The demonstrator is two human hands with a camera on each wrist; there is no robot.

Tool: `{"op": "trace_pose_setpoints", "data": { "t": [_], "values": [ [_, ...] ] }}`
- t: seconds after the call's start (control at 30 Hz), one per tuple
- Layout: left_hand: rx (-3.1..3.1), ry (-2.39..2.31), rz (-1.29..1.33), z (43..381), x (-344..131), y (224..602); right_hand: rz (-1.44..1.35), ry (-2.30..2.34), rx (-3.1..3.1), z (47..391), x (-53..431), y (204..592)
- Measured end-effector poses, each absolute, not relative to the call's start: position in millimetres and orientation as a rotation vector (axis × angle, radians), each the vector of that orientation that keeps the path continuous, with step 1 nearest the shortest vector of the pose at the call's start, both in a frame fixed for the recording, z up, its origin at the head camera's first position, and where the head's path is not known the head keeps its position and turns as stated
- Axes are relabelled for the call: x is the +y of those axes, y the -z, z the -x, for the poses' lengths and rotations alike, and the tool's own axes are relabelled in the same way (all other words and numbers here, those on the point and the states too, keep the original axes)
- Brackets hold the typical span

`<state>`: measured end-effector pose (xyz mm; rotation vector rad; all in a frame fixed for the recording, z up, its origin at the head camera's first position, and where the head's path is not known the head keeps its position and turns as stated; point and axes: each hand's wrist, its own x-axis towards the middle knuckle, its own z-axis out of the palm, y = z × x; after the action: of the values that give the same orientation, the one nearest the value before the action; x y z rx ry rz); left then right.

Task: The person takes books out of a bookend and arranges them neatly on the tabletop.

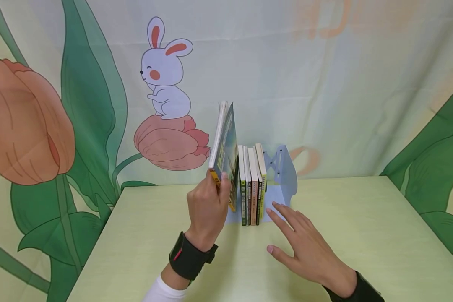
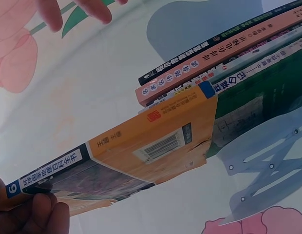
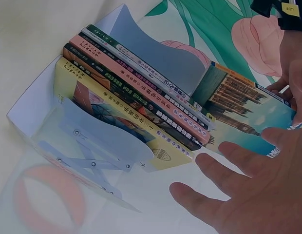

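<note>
My left hand (image 1: 207, 212) grips a large paperback book (image 1: 228, 138) near one end of its spine, thumb on the blue cover. The book is tilted and reaches above the smaller books. Its orange back with a barcode (image 2: 163, 145) shows in the left wrist view, and its cover with a pictured clock tower (image 3: 246, 109) in the right wrist view. Just right of it, several slim books (image 1: 252, 188) stand upright, spines toward me, in a pale blue expandable bookend (image 1: 287, 180). My right hand (image 1: 305, 245) hovers at their front right, fingers spread, holding nothing.
The bookend's end plate and crossed metal struts (image 3: 95, 163) extend right of the slim books. All stand on a pale green table (image 1: 143, 239). A printed fabric backdrop (image 1: 249, 75) with a rabbit and tulips hangs behind the table's far edge.
</note>
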<state>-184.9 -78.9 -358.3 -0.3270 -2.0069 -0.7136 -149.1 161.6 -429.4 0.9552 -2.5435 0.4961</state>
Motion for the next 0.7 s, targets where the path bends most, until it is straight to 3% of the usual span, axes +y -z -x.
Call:
{"op": "trace_pose_setpoints", "data": {
  "t": [0.7],
  "values": [
    [-1.810, 0.721, 0.381, 152.1, -75.1, 356.1, -0.938, -0.584, -2.453, 138.0, 171.5, 427.2]
  ]
}}
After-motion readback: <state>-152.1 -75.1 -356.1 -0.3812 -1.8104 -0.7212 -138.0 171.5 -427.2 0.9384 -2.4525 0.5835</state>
